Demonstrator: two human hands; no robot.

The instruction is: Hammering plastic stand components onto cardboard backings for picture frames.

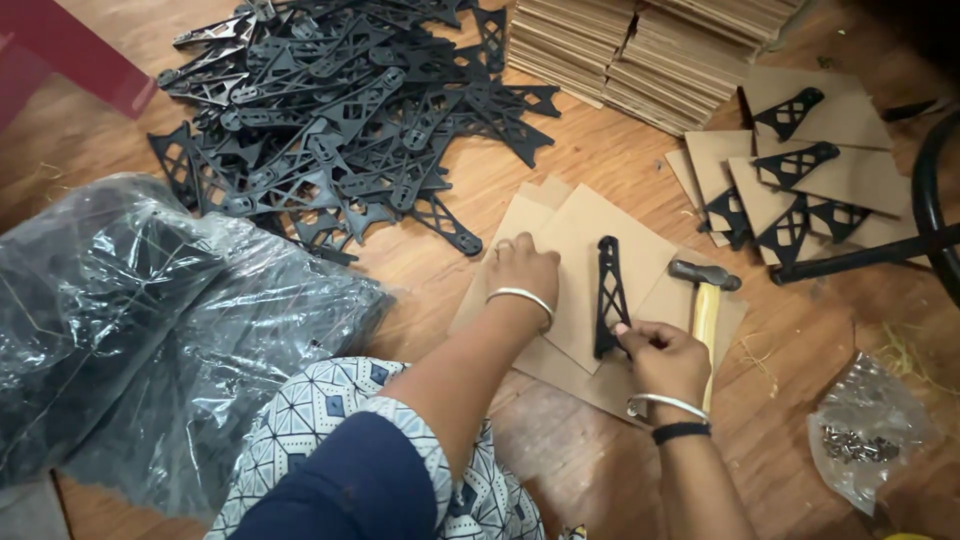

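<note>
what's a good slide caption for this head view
Left hand steadies cardboard sheet; right hand sets black bracket beside hammer.

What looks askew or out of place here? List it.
Nothing looks damaged. The black brackets lie in a tangled heap rather than stacked like the cardboard sheets, and the hammer rests loose on the cardboard by the right hand.

Head-worn, looking steeply down and forward from close above at hands (600,320) on floor (620,170); single view, nothing shared with another.
</note>
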